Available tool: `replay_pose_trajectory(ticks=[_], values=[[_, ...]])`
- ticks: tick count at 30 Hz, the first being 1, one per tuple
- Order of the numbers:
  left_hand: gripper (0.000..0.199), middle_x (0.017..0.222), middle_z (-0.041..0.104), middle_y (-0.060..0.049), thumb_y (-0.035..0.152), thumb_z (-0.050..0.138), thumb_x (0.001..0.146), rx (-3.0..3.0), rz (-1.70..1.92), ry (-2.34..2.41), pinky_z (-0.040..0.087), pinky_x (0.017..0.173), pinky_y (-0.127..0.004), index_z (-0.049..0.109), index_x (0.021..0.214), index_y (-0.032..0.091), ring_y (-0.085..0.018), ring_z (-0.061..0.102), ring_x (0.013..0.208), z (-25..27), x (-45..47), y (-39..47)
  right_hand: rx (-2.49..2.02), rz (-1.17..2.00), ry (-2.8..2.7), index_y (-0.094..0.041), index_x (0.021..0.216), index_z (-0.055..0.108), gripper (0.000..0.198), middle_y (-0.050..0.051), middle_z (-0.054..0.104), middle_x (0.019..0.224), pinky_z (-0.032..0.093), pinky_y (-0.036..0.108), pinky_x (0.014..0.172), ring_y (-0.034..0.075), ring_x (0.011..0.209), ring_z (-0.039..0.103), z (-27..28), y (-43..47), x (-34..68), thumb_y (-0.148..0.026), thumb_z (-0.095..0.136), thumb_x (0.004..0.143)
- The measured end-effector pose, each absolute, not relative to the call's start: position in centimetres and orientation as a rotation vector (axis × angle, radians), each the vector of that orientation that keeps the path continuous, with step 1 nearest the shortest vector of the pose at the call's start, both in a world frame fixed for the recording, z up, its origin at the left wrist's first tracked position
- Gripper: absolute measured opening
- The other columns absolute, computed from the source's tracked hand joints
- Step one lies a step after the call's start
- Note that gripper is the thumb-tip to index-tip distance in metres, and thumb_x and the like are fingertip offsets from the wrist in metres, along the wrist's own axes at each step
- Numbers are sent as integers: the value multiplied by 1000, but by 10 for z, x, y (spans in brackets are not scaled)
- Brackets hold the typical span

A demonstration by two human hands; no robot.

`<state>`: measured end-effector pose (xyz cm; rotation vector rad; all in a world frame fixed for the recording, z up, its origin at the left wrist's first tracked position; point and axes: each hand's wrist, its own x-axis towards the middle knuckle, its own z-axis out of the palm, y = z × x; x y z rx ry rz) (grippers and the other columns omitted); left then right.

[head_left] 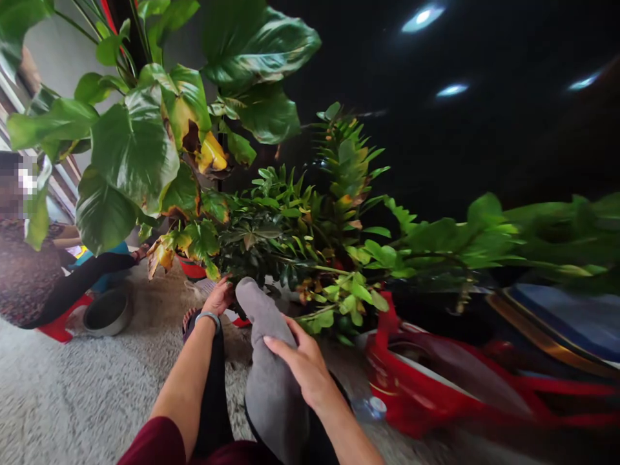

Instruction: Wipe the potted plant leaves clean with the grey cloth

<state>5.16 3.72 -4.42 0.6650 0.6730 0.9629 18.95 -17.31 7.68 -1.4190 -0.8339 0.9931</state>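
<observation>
A long grey, soft fabric piece [276,387] lies over my lap, its narrow rounded end pointing up and forward. It looks like a stuffed plush part, but its exact kind is unclear. My right hand [303,361] is closed around its right side, thumb on top. Left of the narrow end, my left hand [220,297] reaches forward near the low leaves, apart from my right hand. Its fingers look loosely stretched, with nothing visible in them; the fingertips are partly hidden. A bracelet [209,315] circles that wrist.
Potted leafy plants [290,219] stand close in front. To the right are a red bag [411,387] and a bottle with a pale cap [378,407]. At left, a person [29,278] sits on a red stool [61,326] beside a grey basin [106,316].
</observation>
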Motion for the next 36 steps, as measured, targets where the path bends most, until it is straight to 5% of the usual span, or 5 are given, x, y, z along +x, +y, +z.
replay_pose_trajectory(ticks=[6, 14, 21, 29, 36], values=[[43, 66, 61, 2, 28, 88, 56, 675, 974, 658, 49, 59, -25, 51, 74, 18, -12, 59, 58, -41, 47, 35, -1513, 456, -681, -23, 125, 61, 74, 9, 70, 117, 48, 45, 95, 32, 108, 64, 95, -132, 236, -47, 79, 57], [43, 61, 58, 5, 20, 87, 51, 649, 1030, 703, 47, 59, -24, 63, 87, 17, -9, 54, 54, -50, 45, 38, -1334, 1106, -460, -23, 104, 66, 52, 6, 77, 87, 57, 41, 71, 30, 78, 72, 59, -157, 188, -39, 80, 57], [44, 59, 57, 5, 19, 86, 51, 647, 1032, 701, 46, 63, -26, 67, 90, 15, -9, 52, 54, -51, 45, 36, -1317, 571, -810, -23, 127, 59, 71, 7, 71, 118, 52, 40, 89, 29, 106, 65, 109, -124, 218, -41, 78, 61], [42, 64, 59, 3, 16, 83, 48, 593, 1138, 748, 45, 58, -25, 63, 85, 15, -9, 53, 54, -61, 42, 42, -1465, 992, -994, -19, 116, 66, 58, 9, 75, 107, 52, 44, 90, 31, 98, 69, 55, -148, 181, -40, 73, 62], [33, 86, 64, 0, 19, 75, 58, 478, 1412, 690, 51, 73, -30, 57, 85, 22, -16, 62, 80, -45, 23, 52, -1333, 764, -1159, -21, 126, 60, 63, 8, 71, 116, 52, 37, 88, 27, 99, 68, 128, -145, 185, -44, 73, 69]])
